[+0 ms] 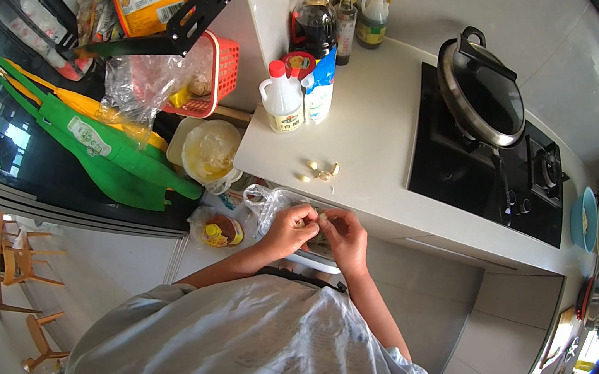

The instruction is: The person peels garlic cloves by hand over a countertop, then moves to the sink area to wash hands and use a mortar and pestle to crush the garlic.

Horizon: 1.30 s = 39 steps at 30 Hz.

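My left hand [288, 230] and my right hand [347, 243] meet at their fingertips in front of the counter edge. Pinched between them is a small pale garlic clove [322, 217], partly hidden by the fingers. Below the hands is a lined waste bin [316, 264] with a clear plastic bag [263, 202] over its rim; its contents are mostly covered. On the counter ahead, two peeled garlic cloves [311, 164] lie to the left of some garlic cloves still in their skin [325, 176]. A scrap of skin rests near the edge.
Vinegar [284, 103] and sauce bottles [314, 26] stand at the counter's back left. A lidded wok [485, 93] sits on the black gas hob [426, 166], its handle pointing forward. At left are a red basket [226, 71], a plastic tub [211, 152] and a green bag [100, 146].
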Each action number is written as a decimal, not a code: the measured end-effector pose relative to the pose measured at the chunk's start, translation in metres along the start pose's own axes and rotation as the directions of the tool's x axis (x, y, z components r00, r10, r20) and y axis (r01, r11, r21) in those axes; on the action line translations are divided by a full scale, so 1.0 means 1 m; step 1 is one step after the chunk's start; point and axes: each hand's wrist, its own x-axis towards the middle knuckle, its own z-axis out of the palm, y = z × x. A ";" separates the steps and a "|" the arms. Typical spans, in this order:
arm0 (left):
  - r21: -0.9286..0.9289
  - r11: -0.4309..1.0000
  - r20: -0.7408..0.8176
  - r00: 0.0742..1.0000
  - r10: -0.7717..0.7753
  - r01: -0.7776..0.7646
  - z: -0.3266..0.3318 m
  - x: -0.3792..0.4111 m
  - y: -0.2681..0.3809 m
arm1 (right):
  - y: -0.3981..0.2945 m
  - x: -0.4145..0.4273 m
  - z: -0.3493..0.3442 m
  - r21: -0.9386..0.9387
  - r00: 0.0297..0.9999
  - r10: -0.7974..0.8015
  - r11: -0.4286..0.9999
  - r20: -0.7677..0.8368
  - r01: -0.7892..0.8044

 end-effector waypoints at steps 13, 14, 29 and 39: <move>-0.116 0.992 -0.121 0.990 -0.069 0.054 -0.005 0.003 -0.002 | 0.005 0.000 0.003 0.531 0.999 0.042 0.846 -0.005 -0.033; -0.129 0.990 -0.130 0.988 -0.077 0.060 -0.007 0.003 -0.006 | 0.009 0.002 -0.001 0.544 0.999 0.048 0.838 -0.011 -0.035; 0.033 0.970 0.104 0.965 -0.243 0.240 -0.008 0.007 -0.008 | 0.001 -0.001 0.001 0.235 0.988 -0.120 0.967 0.099 0.094; 0.041 0.990 0.077 0.987 -0.140 0.137 0.000 0.003 -0.002 | 0.005 0.003 -0.002 0.339 0.987 -0.117 0.938 0.111 0.073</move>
